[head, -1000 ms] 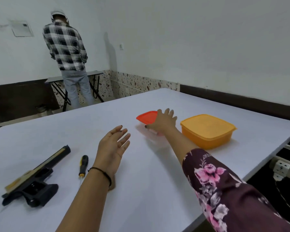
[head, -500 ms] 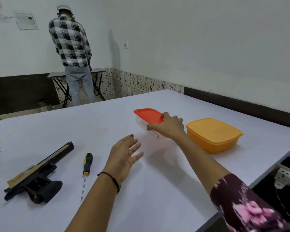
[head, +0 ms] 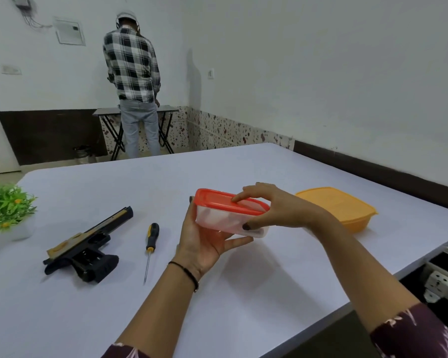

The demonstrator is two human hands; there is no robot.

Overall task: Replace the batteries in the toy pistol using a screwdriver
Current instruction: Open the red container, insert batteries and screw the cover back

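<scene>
I find the toy pistol (head: 88,244) lying on its side on the white table (head: 243,293), well to the left of the left-hand fingers, with its muzzle pointing away from me. The screwdriver (head: 150,244) lies flat between the pistol and those fingers, near them but not touching. Its black-and-yellow handle points away and its tip points toward me. Neither item is held.

Both hands are on a clear container with a red lid (head: 228,220), raised above the table. The left hand (head: 204,241) cradles its left end, with the thumb under the near bottom edge and the fingers curled around the far side. The right hand (head: 277,208) clamps the right end, with its fingers (head: 243,196) bent over the lid and the thumb pressed against the near wall. The lid is seated. I cannot make out the contents.

Just beyond the right-hand fingers, an orange lidded container (head: 339,205) sits on the table. Far left of the left-hand fingers stands a potted green plant (head: 5,205). Past the table, a person in a checked shirt (head: 132,73) stands at a folding table (head: 170,109), back turned.
</scene>
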